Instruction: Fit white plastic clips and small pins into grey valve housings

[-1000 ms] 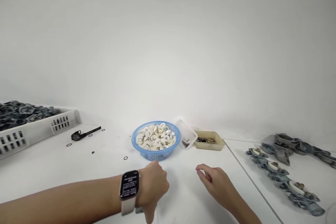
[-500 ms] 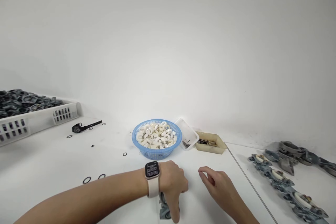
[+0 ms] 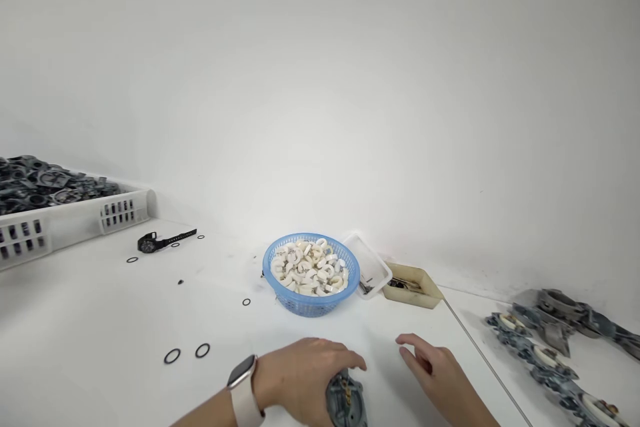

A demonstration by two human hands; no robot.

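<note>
A grey metal part with brass-coloured bits inside lies near the bottom edge of the view. My left hand, with a pale-strapped smartwatch on its wrist, is wrapped around the part's left and upper side. To the right, my right hand hovers apart from the part, fingers curled and thumb and index slightly separated, with nothing between them. Beyond both hands stands a blue basket full of white rings.
Behind are a white tray and a beige tray with small pieces. Grey assemblies line the right side. Black rings, a black watch and a white crate of grey parts are at left.
My left hand has turned and drawn back, its grip now around the grey part, which shows more. The view has shifted slightly. My right hand keeps much the same shape.
</note>
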